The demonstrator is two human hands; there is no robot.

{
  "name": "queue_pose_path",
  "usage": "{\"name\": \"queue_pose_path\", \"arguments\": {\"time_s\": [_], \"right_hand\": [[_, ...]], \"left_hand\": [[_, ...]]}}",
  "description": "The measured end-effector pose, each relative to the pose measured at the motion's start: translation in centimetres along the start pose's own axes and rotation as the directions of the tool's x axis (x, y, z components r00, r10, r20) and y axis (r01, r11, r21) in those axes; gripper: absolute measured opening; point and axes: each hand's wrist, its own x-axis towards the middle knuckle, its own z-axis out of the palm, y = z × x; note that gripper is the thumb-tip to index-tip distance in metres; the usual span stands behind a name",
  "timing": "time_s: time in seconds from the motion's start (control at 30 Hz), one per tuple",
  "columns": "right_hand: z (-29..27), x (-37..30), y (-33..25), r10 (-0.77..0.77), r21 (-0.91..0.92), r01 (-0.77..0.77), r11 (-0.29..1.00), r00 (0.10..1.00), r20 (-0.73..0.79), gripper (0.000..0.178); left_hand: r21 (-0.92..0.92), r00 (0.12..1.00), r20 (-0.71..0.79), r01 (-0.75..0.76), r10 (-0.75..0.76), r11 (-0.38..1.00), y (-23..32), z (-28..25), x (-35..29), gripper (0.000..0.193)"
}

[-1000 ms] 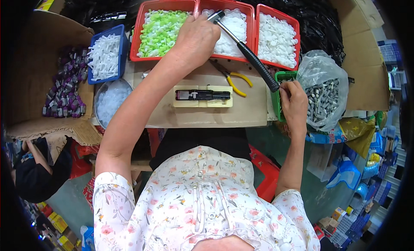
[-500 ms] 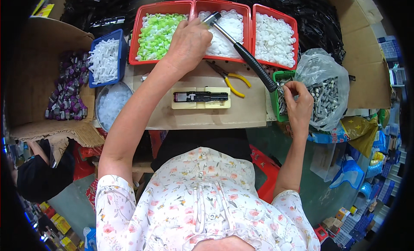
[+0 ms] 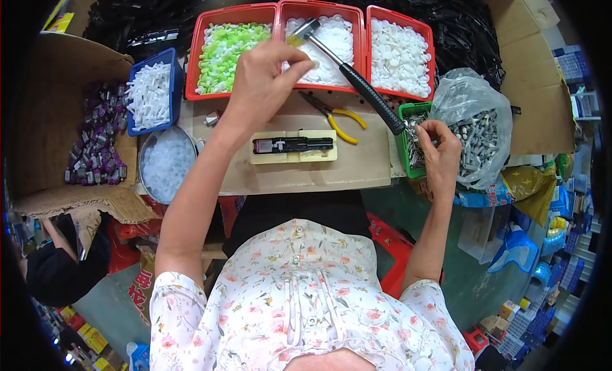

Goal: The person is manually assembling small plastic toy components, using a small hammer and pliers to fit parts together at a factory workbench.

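Note:
My left hand [image 3: 264,81] hovers at the front of the red bins, its thumb and forefinger pinched at the edge of the white pieces [image 3: 341,36]. Whatever lies between those fingertips is too small to make out. At the right, my right hand [image 3: 441,151] is pinched at the green bin [image 3: 403,155] of small metal parts [image 3: 415,140]; its fingertips hide what they grip. A black-bodied part [image 3: 293,145] rests in a cream-coloured block [image 3: 327,156] before me. Behind it lie yellow-handled pliers [image 3: 345,130]. A black-handled hammer [image 3: 366,87] leans across the bins.
Red bins hold green-and-white pieces [image 3: 229,55] and white discs [image 3: 400,58]. To the left are a blue bin [image 3: 171,90], a round bowl [image 3: 167,163] of translucent pieces and a carton [image 3: 38,116] with purple-and-grey parts. A plastic bag [image 3: 468,93] holds grey parts.
My left hand has drawn back a little from the middle red bin, toward me and to the left. The right hand stays at the green bin. The whole view has shifted slightly.

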Motion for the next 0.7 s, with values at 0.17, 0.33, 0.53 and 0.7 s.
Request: {"name": "queue_pose_path", "arguments": {"time_s": [0.17,0.33,0.53,0.7], "right_hand": [[0.0,-0.1,-0.6,0.031,-0.026,-0.030,0.999,0.999,0.041,0.011],[0.1,-0.5,-0.7,0.092,0.203,-0.103,0.974,0.994,0.063,0.008],[1.6,-2.0,-5.5,-0.051,0.514,0.017,0.858,0.997,0.052,0.005],[4.6,-2.9,-7.8,-0.285,0.544,0.223,0.809,0.958,0.031,0.008]], "left_hand": [[-0.470,0.888,0.186,0.456,-0.420,0.756,2.6,-0.2,-3.4,0.017],[-0.518,0.838,0.261,0.540,-0.479,0.664,4.3,0.5,-5.8,0.014],[-0.662,0.819,0.261,0.537,-0.510,0.523,4.9,2.7,-7.4,0.012],[-0.617,0.772,0.315,0.609,-0.552,0.499,5.9,2.8,-8.0,0.009]]}}
